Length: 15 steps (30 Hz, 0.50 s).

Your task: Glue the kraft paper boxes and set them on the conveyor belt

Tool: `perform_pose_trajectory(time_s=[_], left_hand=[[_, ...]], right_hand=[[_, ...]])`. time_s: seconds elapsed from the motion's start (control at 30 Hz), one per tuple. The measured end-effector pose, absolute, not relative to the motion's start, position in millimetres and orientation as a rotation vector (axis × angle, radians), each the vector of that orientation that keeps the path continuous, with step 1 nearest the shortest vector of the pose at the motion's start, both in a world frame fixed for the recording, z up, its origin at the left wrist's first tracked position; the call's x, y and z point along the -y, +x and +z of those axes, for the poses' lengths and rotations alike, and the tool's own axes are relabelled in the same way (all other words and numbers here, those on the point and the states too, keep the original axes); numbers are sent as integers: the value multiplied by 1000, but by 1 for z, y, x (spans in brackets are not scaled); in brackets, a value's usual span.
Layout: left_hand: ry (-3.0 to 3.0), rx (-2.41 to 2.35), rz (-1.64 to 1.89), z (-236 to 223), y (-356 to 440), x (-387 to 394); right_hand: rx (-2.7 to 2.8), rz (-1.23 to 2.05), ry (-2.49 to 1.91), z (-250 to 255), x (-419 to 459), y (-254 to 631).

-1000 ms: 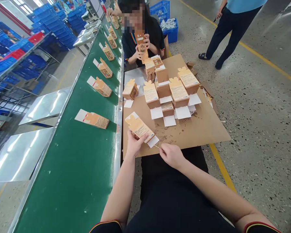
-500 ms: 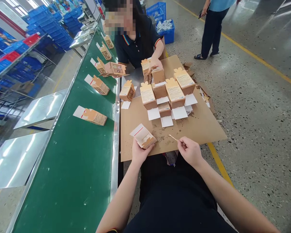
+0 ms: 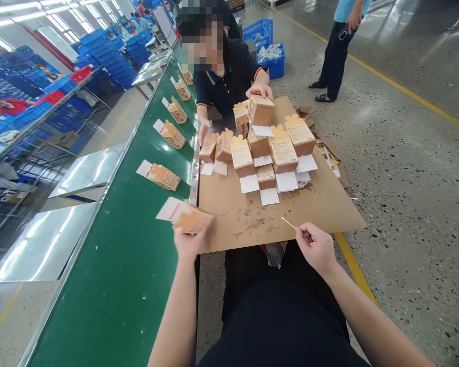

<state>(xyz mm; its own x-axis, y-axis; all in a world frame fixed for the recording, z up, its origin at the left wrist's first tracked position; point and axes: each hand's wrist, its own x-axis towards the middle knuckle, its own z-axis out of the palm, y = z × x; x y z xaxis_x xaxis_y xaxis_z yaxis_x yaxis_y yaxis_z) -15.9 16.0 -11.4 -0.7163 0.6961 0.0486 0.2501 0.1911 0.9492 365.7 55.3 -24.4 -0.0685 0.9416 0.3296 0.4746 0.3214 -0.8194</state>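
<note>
My left hand point(image 3: 189, 242) grips a small tan carton point(image 3: 185, 216) with a white flap, held over the edge between the cardboard sheet point(image 3: 321, 204) and the green conveyor belt point(image 3: 122, 275). My right hand point(image 3: 316, 247) is closed in a pinch on a thin wooden stick point(image 3: 287, 222), just above the sheet's near edge. A cluster of open tan cartons point(image 3: 270, 145) with white flaps stands at the middle and far side of the sheet.
Several cartons point(image 3: 162, 176) lie spaced along the belt. A person in a dark shirt point(image 3: 225, 76) sits across the sheet, hands on cartons. Another person point(image 3: 338, 51) stands on the floor at the right. Blue crates point(image 3: 271, 53) sit behind. Metal guards point(image 3: 42, 239) line the belt's left.
My left hand has lifted the carton off the sheet and carried it left to the belt's edge. My right hand has drawn the stick away to the right. The person opposite set down a carton.
</note>
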Motion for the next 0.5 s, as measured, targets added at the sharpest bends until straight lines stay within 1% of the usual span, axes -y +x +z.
perform_pose_trajectory(time_s=[0.1, 0.2, 0.27, 0.33, 0.43, 0.5], left_hand=[[694, -2333, 1619, 5, -75, 0], [553, -2422, 1545, 11, -108, 13], [532, -2387, 1536, 6, -113, 20], [544, -2357, 1612, -3, -110, 30], [605, -2548, 1807, -17, -97, 52], [813, -2678, 1937, -22, -85, 65]], right_hand=[[1679, 660, -1288, -24, -58, 374], [1690, 667, -1285, -23, -62, 377], [1690, 666, -1299, -22, -64, 379], [1675, 647, -1321, -20, -64, 384], [1651, 588, -1370, -15, -60, 397], [1638, 559, -1404, -11, -54, 407]])
